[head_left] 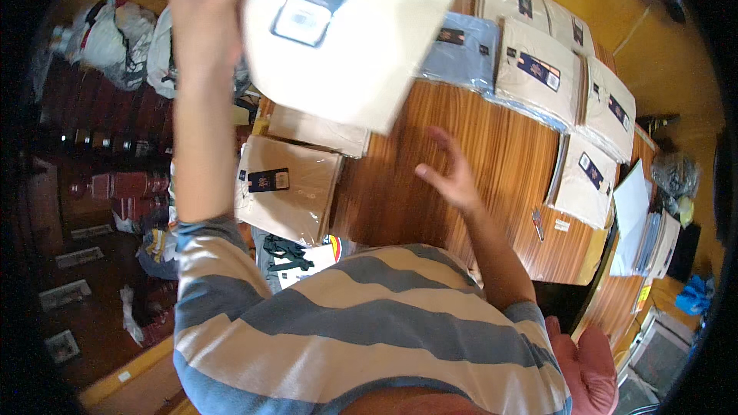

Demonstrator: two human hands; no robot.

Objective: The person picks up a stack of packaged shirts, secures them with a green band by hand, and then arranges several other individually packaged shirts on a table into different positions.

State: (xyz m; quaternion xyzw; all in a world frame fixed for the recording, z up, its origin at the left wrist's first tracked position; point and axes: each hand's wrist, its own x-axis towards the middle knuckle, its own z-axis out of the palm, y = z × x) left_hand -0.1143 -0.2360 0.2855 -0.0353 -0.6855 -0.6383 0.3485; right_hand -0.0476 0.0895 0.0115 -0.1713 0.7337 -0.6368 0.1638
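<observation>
Left hand (206, 8) pinches the edge of a cream packet (361, 38), holding it lifted above the wooden table (461, 154). Right hand (452, 171) hovers over the bare wood with its fingers spread, holding nothing. Behind it on the table lie a blue packet (461, 50) and more cream packets (538, 69).

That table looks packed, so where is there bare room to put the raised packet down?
Bare wood lies mid-table, under the open right hand, between the tan packets on the left and the cream packets on the right. The far edge and right side are crowded with overlapping packets.
</observation>
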